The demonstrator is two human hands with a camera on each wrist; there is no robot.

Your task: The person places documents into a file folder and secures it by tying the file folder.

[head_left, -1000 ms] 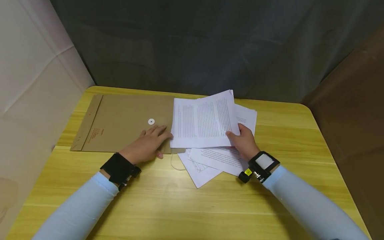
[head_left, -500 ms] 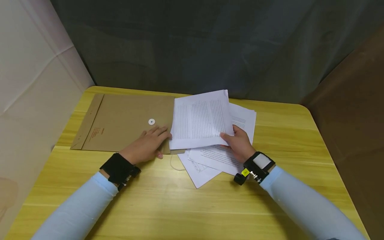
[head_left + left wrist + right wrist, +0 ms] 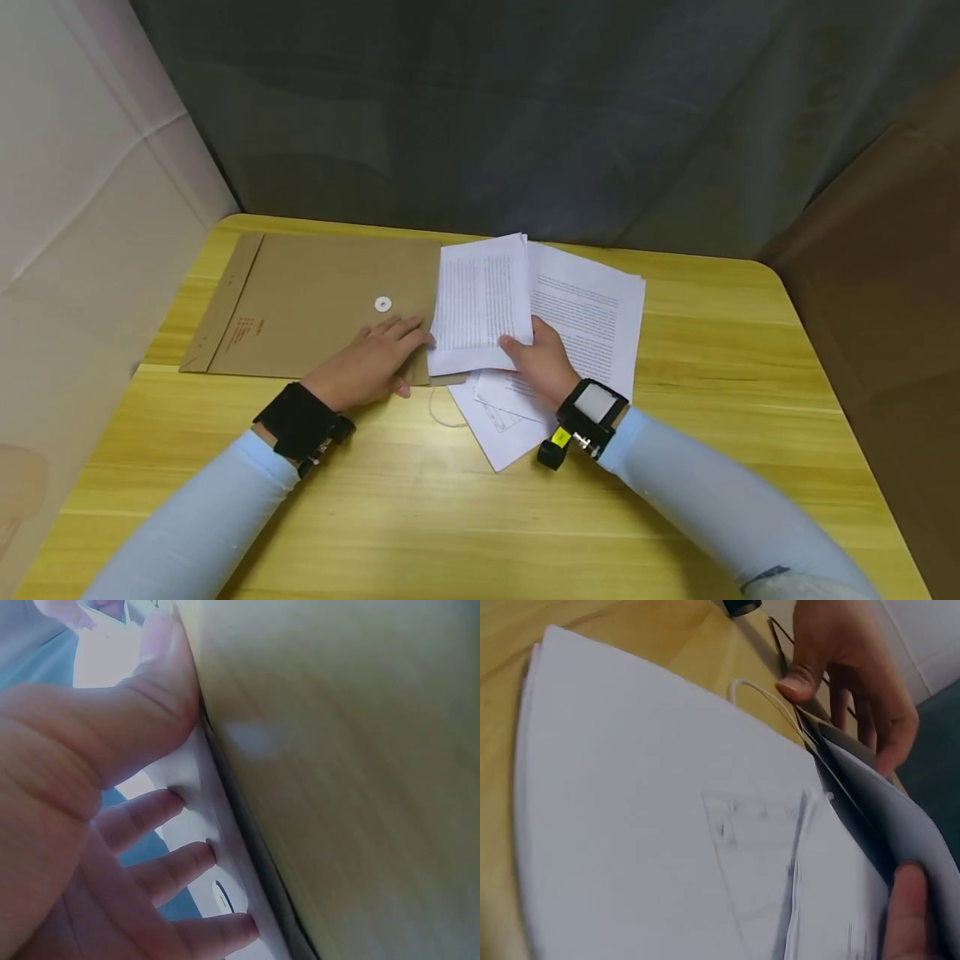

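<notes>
Several white printed sheets lie fanned on our yellow wood-grain table; their dense text is too small to read. Our right hand pinches one curled sheet, thumb on top, its left edge at the mouth of a flat brown kraft envelope with red lettering we cannot make out and a white round clasp. Our left hand presses flat, fingers straight, on the envelope.
</notes>
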